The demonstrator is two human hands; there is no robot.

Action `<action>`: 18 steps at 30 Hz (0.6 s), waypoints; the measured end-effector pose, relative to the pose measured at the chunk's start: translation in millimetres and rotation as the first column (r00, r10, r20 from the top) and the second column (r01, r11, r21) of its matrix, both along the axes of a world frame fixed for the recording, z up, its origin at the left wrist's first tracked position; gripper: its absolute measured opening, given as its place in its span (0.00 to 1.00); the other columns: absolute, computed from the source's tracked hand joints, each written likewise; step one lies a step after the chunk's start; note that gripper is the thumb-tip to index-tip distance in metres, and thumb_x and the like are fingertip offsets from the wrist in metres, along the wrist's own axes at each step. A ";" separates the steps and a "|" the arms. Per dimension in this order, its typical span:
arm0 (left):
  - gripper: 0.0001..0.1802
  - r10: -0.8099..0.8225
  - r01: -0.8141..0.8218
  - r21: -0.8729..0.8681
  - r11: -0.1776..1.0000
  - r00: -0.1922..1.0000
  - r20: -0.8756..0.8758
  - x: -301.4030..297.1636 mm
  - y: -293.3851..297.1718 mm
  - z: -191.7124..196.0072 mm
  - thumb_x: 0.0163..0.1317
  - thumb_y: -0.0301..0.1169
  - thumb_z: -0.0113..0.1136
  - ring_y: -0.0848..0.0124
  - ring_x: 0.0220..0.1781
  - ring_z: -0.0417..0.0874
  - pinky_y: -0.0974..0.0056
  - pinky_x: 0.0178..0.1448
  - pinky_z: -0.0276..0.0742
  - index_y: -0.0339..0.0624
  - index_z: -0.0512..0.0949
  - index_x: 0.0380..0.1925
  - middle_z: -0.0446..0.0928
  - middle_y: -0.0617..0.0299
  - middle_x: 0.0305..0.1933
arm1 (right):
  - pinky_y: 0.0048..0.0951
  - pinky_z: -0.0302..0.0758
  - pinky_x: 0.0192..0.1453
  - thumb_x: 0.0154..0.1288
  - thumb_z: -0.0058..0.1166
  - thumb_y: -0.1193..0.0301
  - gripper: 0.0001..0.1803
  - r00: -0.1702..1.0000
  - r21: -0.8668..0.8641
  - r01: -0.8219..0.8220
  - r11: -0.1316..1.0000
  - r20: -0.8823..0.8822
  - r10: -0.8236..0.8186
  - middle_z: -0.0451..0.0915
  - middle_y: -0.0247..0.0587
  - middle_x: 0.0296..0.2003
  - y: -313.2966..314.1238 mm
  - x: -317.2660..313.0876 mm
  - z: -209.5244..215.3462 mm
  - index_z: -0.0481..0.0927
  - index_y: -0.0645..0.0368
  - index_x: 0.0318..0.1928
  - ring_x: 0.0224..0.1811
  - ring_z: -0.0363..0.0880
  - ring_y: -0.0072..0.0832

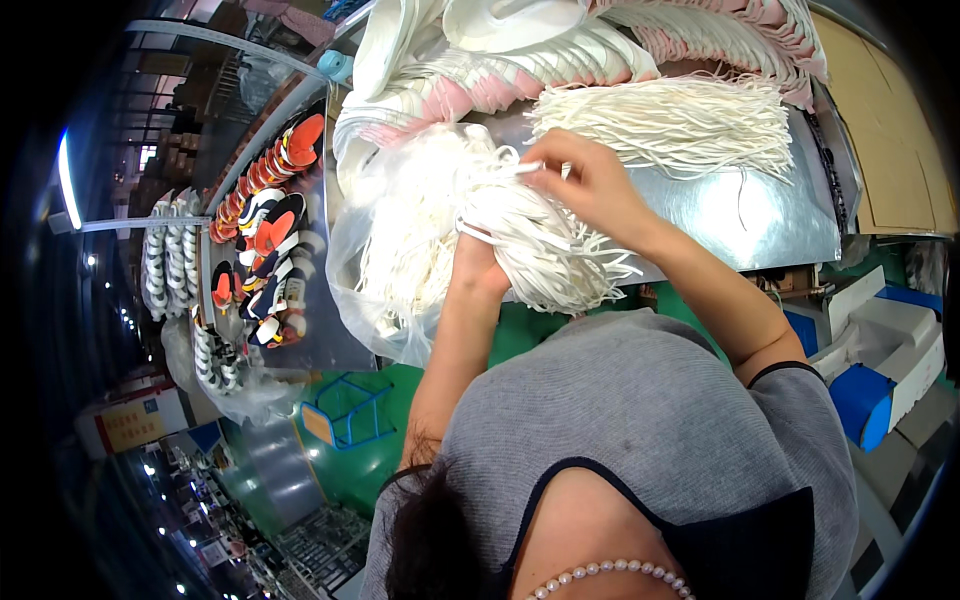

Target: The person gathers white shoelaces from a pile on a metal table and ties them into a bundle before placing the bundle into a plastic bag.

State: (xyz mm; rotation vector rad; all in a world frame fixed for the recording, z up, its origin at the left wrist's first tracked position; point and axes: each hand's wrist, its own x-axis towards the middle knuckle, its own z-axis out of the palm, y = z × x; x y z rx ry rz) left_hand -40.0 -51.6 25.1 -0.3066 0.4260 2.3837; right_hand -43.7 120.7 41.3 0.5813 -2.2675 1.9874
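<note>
A thick bundle of white shoelaces [535,235] hangs over my left hand [478,265], whose fingers are mostly hidden beneath it. A strand loops across that wrist. At the top of the bundle my right hand [588,185] pinches a white lace end between thumb and fingers. Just left of the bundle, more white laces [400,255] lie in a clear plastic bag [352,290]. Beyond my right hand a wide pile of laces [670,125] is spread out straight on the metal tabletop [745,220].
Rows of stacked white and pink shoe pieces [490,85] line the table's far side. Cardboard [890,130] stands at the right. Orange and dark shoe parts [270,230] fill a neighbouring table at left. A blue-framed stool [350,415] stands on the green floor.
</note>
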 end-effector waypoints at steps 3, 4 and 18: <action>0.22 0.059 -0.056 -0.162 0.985 0.998 0.013 5.0 11.6 15.1 0.67 0.42 0.43 0.60 0.47 0.80 0.54 0.52 0.78 0.36 0.73 0.49 0.77 0.51 0.48 | 0.22 0.69 0.35 0.61 0.55 0.69 0.09 0.978 -0.279 -0.007 0.960 0.200 0.065 0.77 0.31 0.29 10.3 -7.1 -0.9 0.79 0.61 0.38 0.31 0.72 0.19; 0.22 0.037 -0.044 -0.221 0.974 0.999 -0.035 7.9 15.8 24.3 0.67 0.43 0.43 0.61 0.45 0.80 0.55 0.49 0.79 0.36 0.73 0.48 0.78 0.52 0.46 | 0.20 0.67 0.33 0.61 0.55 0.69 0.09 0.940 -0.420 -0.019 0.907 0.301 0.159 0.76 0.31 0.29 12.4 -6.7 -1.9 0.79 0.61 0.38 0.30 0.71 0.17; 0.21 0.103 -0.126 -0.304 0.944 0.991 -0.091 -1.1 -2.3 -10.2 0.67 0.42 0.45 0.61 0.44 0.80 0.56 0.47 0.80 0.34 0.74 0.45 0.78 0.51 0.45 | 0.13 0.51 0.21 0.60 0.58 0.68 0.07 0.792 -0.490 -0.075 0.868 0.500 0.350 0.73 0.25 0.22 9.1 13.6 -2.6 0.79 0.58 0.34 0.17 0.56 0.08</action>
